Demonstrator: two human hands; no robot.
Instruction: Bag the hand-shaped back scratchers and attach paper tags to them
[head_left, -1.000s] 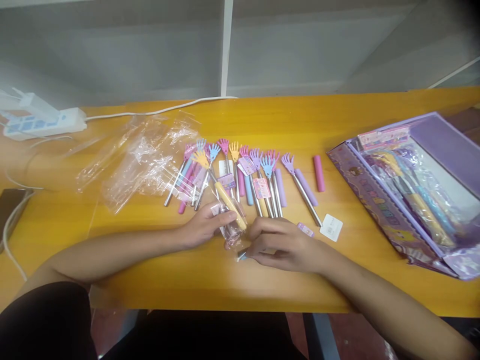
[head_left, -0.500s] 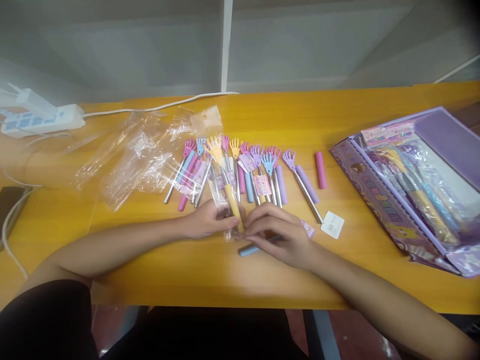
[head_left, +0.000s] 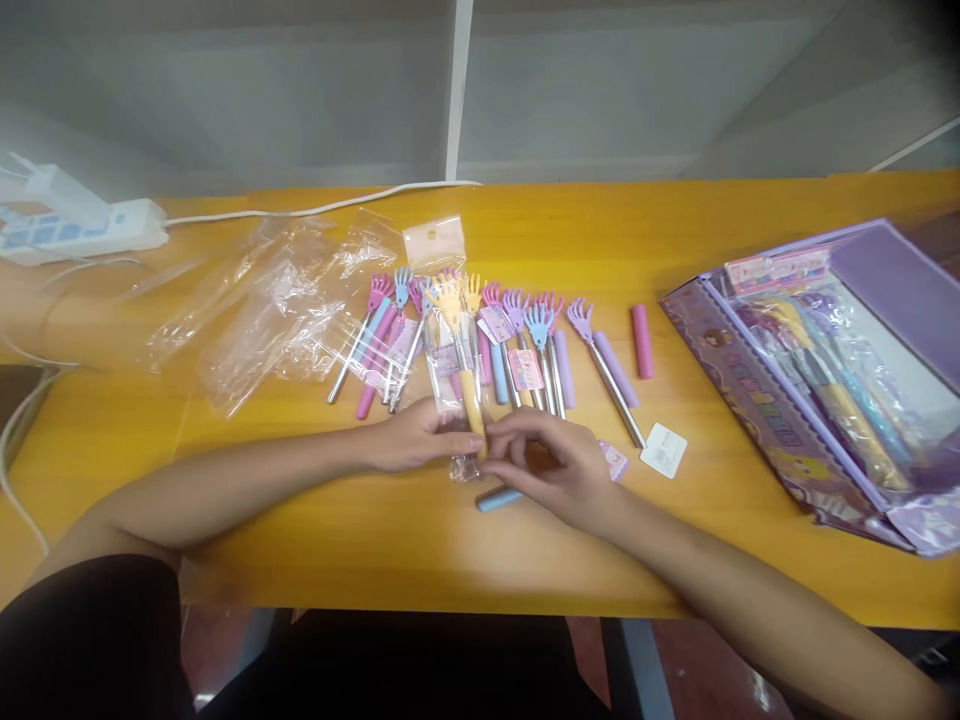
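Backscratcher [head_left: 468, 385] in the head view is yellow, little hand up top and matching grip, inside a clear bag [head_left: 441, 365] well left of the purple box [head_left: 739, 410]. Left hand [head_left: 412, 435] pinches it, thumb across the grip; right hand [head_left: 559, 460] is curled narrow at the bottom end, can't tell if it's gripping. Box's colourful lettering and the white tag [head_left: 664, 450] to its left are too blurry to read.

Pale yellow backscratcher [head_left: 469, 392] — purple, cartoon-printed box [head_left: 750, 390] — orange-yellow table [head_left: 337, 550].
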